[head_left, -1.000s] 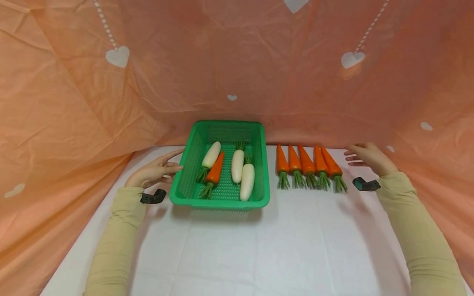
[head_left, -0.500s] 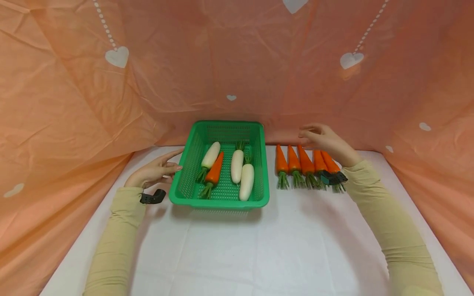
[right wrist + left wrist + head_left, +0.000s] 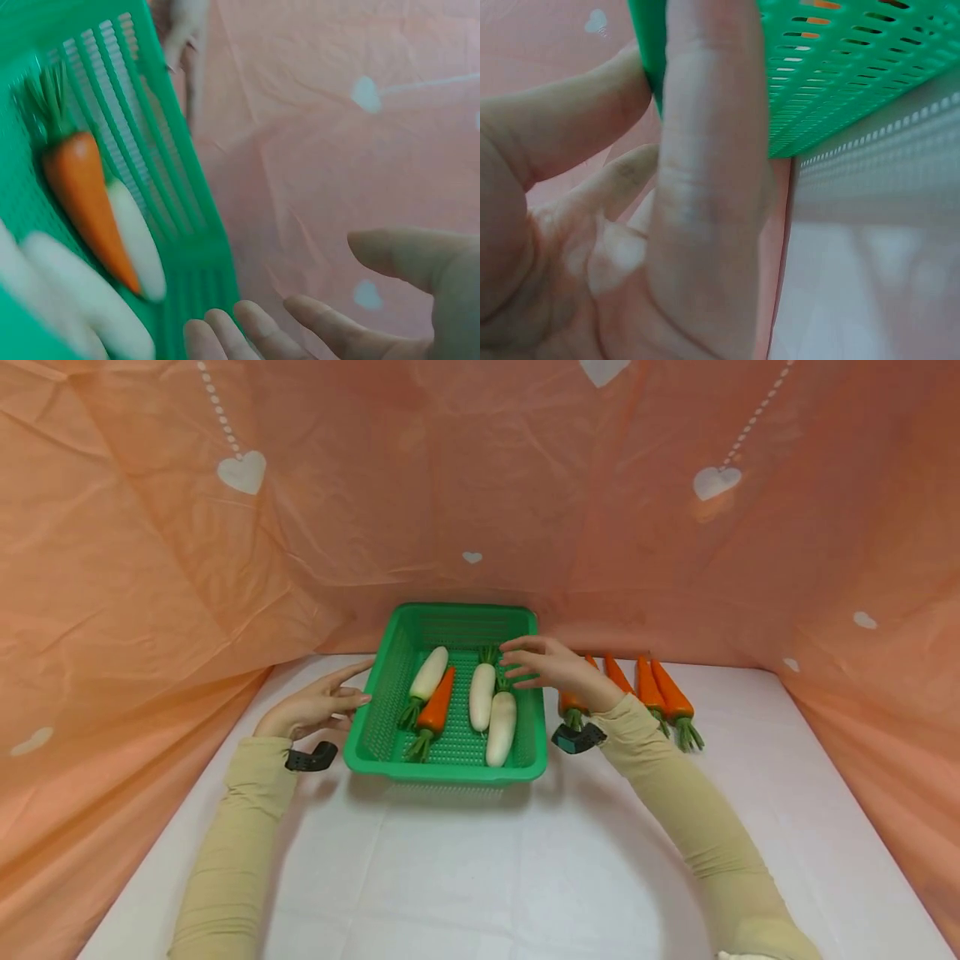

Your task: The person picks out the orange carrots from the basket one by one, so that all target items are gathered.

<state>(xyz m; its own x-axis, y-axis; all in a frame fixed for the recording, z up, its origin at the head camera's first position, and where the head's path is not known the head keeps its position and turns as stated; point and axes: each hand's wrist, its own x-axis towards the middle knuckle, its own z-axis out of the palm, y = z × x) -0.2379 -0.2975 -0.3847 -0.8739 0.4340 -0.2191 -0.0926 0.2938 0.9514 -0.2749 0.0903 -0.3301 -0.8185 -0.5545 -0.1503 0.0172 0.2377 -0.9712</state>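
In the head view a green plastic basket (image 3: 444, 771) stands on the table, containing an orange carrot (image 3: 437, 706) and several white radishes (image 3: 482, 697). My left hand (image 3: 311, 706) grips its left rim; in the left wrist view the rim (image 3: 649, 45) passes between digits of that hand. Over the basket's right rim hovers my right hand (image 3: 558, 668), holding nothing, its fingers spread loosely. The right wrist view shows those fingers (image 3: 262, 330) near the basket wall (image 3: 176, 180). A row of carrots (image 3: 672, 693) lies right of the basket, partly hidden behind my right forearm.
White cloth covers the table (image 3: 450, 868). A peach-coloured curtain (image 3: 600, 543) with white hearts hangs directly behind the basket and down both sides. Each wrist wears a black strap device (image 3: 579, 738).
From beyond the right end of the carrot row, my right hand has swept left across the carrots to the basket's right rim. My left hand and the basket stay in place.
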